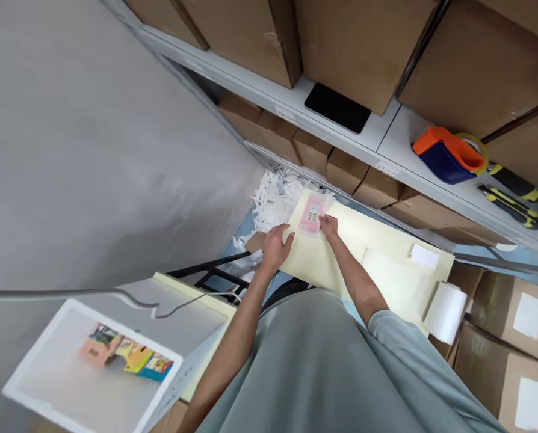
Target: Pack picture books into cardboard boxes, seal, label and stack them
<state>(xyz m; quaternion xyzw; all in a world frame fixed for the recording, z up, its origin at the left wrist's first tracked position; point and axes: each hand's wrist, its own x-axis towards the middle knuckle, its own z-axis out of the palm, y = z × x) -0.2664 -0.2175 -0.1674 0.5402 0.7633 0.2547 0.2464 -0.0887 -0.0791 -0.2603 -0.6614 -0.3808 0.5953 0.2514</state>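
Observation:
A flat pink packet (311,218) in a clear plastic sleeve lies near the far left end of the cream-coloured tabletop (345,255). It bears a white label (314,212) with a dark printed pattern. My right hand (329,225) is at the packet's right edge, with its fingers closed on that edge; the fingertips are partly hidden. Over the table's left edge, my left hand (277,245) is held with thumb and fingers apart. It holds nothing and is a short way from the packet.
White paper scraps (275,198) are heaped beyond the table. A white roll (445,313) and a small white box (424,256) are at its right end. Above, a shelf holds cartons (350,48), a black phone-like slab (337,108), a tape dispenser (449,155) and cutters (510,205).

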